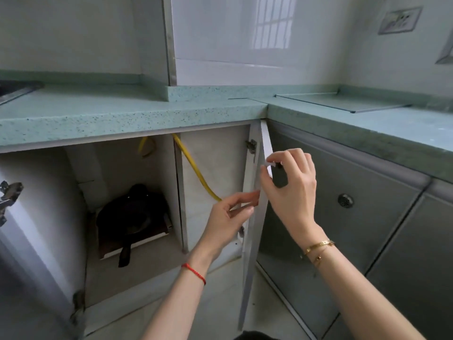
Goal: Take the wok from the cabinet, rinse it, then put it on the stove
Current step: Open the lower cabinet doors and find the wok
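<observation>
Wok (132, 212) in cabinet (157, 273), left of left hand (230, 214) at door (250, 266) edge.

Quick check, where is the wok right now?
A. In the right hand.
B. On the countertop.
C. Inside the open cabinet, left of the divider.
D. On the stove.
C: the wok lies inside the cabinet left of the divider; the left hand and right hand hold the cabinet door.

Countertop (98, 114) looks speckled stone, wall tiles (220, 33) glossy, wok (132, 212) matt black.
</observation>
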`<control>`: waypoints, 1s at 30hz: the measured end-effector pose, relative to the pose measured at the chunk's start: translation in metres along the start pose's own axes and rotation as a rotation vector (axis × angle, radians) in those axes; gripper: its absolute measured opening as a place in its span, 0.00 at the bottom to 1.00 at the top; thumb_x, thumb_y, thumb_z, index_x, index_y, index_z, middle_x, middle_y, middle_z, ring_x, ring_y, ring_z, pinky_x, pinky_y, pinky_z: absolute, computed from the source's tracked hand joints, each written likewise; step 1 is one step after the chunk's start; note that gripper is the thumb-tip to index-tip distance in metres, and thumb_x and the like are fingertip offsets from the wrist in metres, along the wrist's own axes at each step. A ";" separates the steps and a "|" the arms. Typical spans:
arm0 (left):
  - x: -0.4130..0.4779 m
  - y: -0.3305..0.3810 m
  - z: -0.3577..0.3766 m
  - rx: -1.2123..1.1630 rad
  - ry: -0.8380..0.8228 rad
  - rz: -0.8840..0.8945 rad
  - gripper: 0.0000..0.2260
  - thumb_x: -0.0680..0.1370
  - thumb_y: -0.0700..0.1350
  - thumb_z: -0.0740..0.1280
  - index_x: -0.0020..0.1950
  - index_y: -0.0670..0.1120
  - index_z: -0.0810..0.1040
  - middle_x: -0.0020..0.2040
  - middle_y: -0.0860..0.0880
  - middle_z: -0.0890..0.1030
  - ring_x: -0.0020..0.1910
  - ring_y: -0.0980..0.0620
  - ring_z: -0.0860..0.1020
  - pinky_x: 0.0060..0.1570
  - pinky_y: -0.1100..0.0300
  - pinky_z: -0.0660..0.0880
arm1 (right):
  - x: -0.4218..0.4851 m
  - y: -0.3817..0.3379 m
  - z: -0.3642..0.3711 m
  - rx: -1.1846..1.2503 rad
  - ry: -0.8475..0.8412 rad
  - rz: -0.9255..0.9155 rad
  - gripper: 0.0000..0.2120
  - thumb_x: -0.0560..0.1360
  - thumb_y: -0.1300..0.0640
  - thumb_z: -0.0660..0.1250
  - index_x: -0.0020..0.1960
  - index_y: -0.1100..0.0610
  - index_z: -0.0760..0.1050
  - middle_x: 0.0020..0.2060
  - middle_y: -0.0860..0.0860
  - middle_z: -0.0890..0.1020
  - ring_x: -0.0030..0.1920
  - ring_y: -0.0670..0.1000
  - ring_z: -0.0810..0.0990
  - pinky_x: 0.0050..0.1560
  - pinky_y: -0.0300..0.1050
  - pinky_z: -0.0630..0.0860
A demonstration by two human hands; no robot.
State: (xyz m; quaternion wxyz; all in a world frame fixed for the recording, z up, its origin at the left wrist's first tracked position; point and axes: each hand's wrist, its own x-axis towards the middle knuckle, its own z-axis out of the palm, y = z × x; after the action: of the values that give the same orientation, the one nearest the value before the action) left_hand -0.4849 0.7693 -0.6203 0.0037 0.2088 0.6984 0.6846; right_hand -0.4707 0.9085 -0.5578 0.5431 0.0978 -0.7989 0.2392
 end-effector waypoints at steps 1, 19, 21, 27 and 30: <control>0.001 0.000 0.008 -0.004 -0.021 -0.001 0.12 0.79 0.45 0.67 0.59 0.60 0.80 0.57 0.64 0.82 0.59 0.63 0.79 0.50 0.74 0.76 | -0.001 0.005 -0.007 -0.020 0.014 0.004 0.04 0.72 0.62 0.71 0.47 0.60 0.80 0.44 0.53 0.80 0.46 0.54 0.76 0.48 0.51 0.73; 0.049 0.010 0.145 -0.091 -0.293 -0.005 0.24 0.78 0.30 0.63 0.74 0.40 0.67 0.72 0.44 0.71 0.70 0.49 0.71 0.71 0.52 0.68 | 0.005 0.111 -0.081 -0.628 0.212 0.015 0.03 0.76 0.58 0.71 0.44 0.57 0.82 0.52 0.55 0.82 0.54 0.55 0.75 0.53 0.49 0.67; 0.055 0.011 0.156 -0.089 -0.295 -0.008 0.25 0.77 0.28 0.63 0.74 0.38 0.66 0.73 0.43 0.70 0.72 0.47 0.70 0.72 0.52 0.66 | 0.007 0.120 -0.084 -0.729 0.213 -0.005 0.04 0.76 0.57 0.70 0.44 0.57 0.81 0.52 0.57 0.82 0.53 0.55 0.73 0.51 0.48 0.67; 0.068 0.008 0.174 -0.102 -0.342 -0.049 0.26 0.78 0.31 0.63 0.76 0.42 0.65 0.75 0.47 0.68 0.74 0.51 0.67 0.73 0.57 0.64 | 0.012 0.138 -0.085 -0.878 0.191 0.023 0.05 0.76 0.57 0.70 0.46 0.58 0.81 0.51 0.60 0.81 0.53 0.56 0.70 0.49 0.50 0.67; 0.069 0.004 0.176 -0.106 -0.341 -0.055 0.27 0.78 0.32 0.64 0.76 0.44 0.65 0.75 0.48 0.68 0.73 0.52 0.67 0.73 0.54 0.64 | 0.013 0.140 -0.082 -0.869 0.211 0.028 0.05 0.76 0.57 0.69 0.48 0.58 0.80 0.51 0.59 0.80 0.52 0.56 0.70 0.48 0.50 0.68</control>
State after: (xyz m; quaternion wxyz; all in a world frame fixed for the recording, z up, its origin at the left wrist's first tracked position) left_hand -0.4956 0.9576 -0.6078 0.1518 0.3023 0.6558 0.6749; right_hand -0.4665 1.0717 -0.5607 0.6091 -0.1751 -0.7667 -0.1025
